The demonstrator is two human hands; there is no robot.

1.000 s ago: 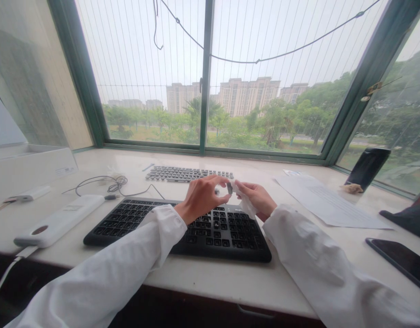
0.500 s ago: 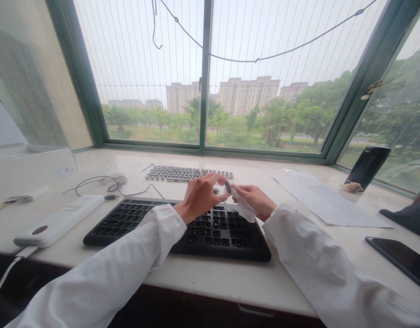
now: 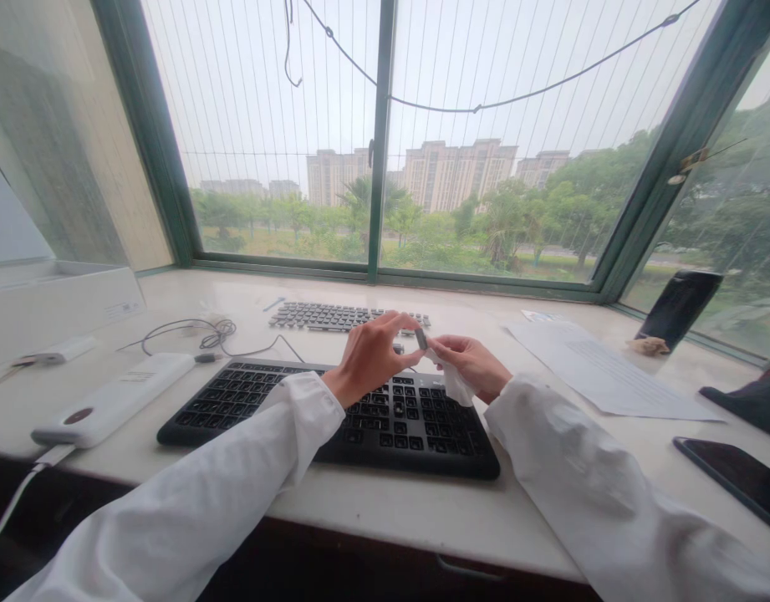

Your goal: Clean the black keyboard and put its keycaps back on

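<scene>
Seen from the person's head, both bare hands are raised just above the far edge of a black computer keyboard [image 3: 328, 418], which lies on a white stone windowsill desk [image 3: 385, 510]; white shirt sleeves [image 3: 171, 493] run down from the wrists to the lower corners of the view. The left hand [image 3: 372, 359] is partly closed, with its thumb and fingertips [image 3: 410, 355] pinched in toward a small dark keycap [image 3: 420, 339]; the keycap stands upright above the keyboard, between the two hands, and you cannot tell which hand bears its weight. The right hand [image 3: 472, 366] is curled almost shut around a crumpled white tissue [image 3: 452, 383], whose loose end hangs down towards the keyboard; the tissue touches the keycap's lower edge.

Beyond the keyboard lies a second, flatter black keyboard [image 3: 347, 316]; to the keyboard's left sit a white power bank [image 3: 112, 400] and a loose tangle of thin black cable [image 3: 202, 334]; to its right lies a sheet of printed paper [image 3: 604, 368], and further right a black smartphone [image 3: 732, 481] lies flat while another [image 3: 678, 309] stands tilted against the glass; behind it all, a green-framed window [image 3: 379, 150] looks out over trees and tall apartment blocks.
</scene>
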